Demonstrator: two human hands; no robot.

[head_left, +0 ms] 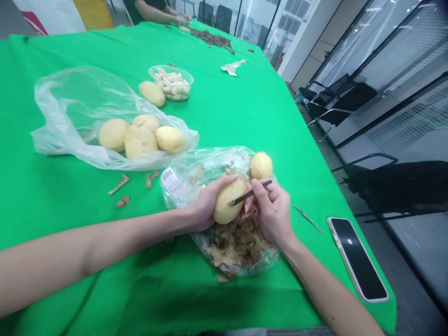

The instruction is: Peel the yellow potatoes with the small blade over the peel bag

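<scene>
My left hand [206, 204] grips a peeled yellow potato [227, 201] over a clear plastic bag [182, 186]. My right hand [273, 213] pinches a slim dark-bladed peeler [249, 195], whose tip rests on the potato. Beneath both hands, the bag holds a mound of brown peelings [238, 245]. A second yellow potato [261, 165] sits on that bag just beyond my right hand. Farther left, another plastic bag [70, 126] holds several peeled potatoes [140, 140]. One more potato [151, 94] lies beside a clear bowl [171, 83] of pale cut pieces.
The table has a green cloth [245, 116]. A black smartphone [357, 259] and a thin metal tool [308, 218] lie to my right. Peel scraps [121, 184] lie nearby. A person [154, 10] sits at the far end, near a heap of dark peelings [212, 38]. Chairs [336, 100] stand beyond the right edge.
</scene>
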